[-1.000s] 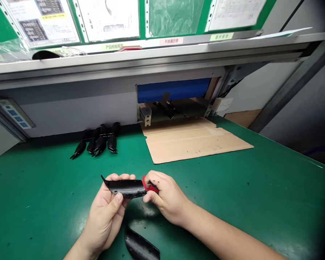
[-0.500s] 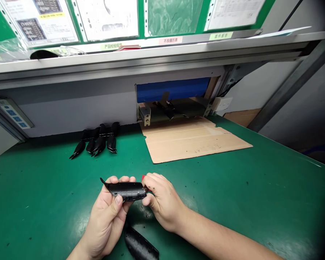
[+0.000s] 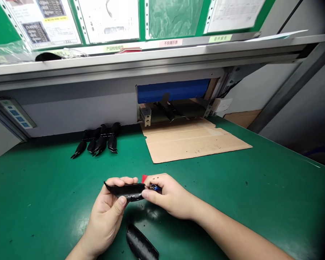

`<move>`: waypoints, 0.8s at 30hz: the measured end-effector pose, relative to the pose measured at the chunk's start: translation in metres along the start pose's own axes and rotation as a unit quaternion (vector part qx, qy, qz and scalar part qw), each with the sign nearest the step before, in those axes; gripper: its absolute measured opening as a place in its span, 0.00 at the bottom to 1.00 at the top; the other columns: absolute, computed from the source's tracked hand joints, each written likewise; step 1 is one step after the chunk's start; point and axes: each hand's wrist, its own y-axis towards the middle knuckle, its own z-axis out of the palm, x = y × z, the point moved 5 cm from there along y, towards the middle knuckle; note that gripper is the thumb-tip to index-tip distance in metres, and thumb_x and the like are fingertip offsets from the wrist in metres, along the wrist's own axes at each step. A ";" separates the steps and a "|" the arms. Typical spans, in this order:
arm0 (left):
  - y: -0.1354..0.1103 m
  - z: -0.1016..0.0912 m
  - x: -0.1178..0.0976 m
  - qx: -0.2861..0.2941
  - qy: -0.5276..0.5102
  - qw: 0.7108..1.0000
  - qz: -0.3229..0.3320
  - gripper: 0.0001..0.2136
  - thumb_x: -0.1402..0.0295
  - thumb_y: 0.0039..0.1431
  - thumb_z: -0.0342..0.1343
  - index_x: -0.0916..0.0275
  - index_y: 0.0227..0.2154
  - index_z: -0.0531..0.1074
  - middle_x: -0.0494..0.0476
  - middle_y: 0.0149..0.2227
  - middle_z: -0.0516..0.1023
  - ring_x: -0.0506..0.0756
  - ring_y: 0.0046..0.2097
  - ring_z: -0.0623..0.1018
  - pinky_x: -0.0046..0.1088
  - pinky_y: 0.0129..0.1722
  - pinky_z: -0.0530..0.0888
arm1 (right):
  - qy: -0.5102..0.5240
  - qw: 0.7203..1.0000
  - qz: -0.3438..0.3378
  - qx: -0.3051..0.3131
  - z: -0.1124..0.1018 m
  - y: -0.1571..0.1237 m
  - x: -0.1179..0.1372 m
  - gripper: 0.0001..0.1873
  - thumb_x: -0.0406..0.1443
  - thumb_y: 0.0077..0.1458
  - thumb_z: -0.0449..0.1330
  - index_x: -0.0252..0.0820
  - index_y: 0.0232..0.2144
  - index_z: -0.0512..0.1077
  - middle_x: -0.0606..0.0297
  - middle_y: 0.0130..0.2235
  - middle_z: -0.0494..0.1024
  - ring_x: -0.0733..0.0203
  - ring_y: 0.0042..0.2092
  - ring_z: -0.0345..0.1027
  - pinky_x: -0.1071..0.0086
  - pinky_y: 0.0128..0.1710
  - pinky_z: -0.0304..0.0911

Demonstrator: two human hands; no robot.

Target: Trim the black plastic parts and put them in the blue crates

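My left hand point(image 3: 108, 207) is closed around a black curved plastic shell point(image 3: 127, 191), thumb on its near edge and fingers behind the far edge. The shell lies sideways, its hollow side partly in sight and its pointed end to the left. At its right end, my right hand point(image 3: 165, 196) is closed on a small tool point(image 3: 155, 187) with blue and metallic parts. A red piece shows above the fingers; most of the tool is hidden. My right thumb touches the shell's end. A second black shell point(image 3: 141, 242) rests on the green table just below the hands.
Several black moulded parts point(image 3: 99, 141) lie at the back left. A cardboard sheet point(image 3: 195, 142) lies under a wall opening with a blue flap point(image 3: 173, 90), where more black parts point(image 3: 165, 110) sit. A power strip point(image 3: 17, 113) is at left; a metal shelf point(image 3: 151, 59) spans above.
The shell in my left hand has rolled so more of its hollow side shows. My right hand has turned slightly, with its thumb now against the shell and the tool's blue part visible.
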 end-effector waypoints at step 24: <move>0.012 -0.037 0.013 -0.269 0.000 0.960 -0.081 0.10 0.70 0.58 0.57 0.60 0.43 0.68 0.61 0.46 0.74 0.51 0.39 0.73 0.23 0.33 0.73 | -0.364 0.905 0.031 0.216 0.047 -0.024 -0.007 0.12 0.41 0.41 0.67 0.42 0.18 0.69 0.70 0.18 0.67 0.65 0.21 0.56 0.74 0.20 0.44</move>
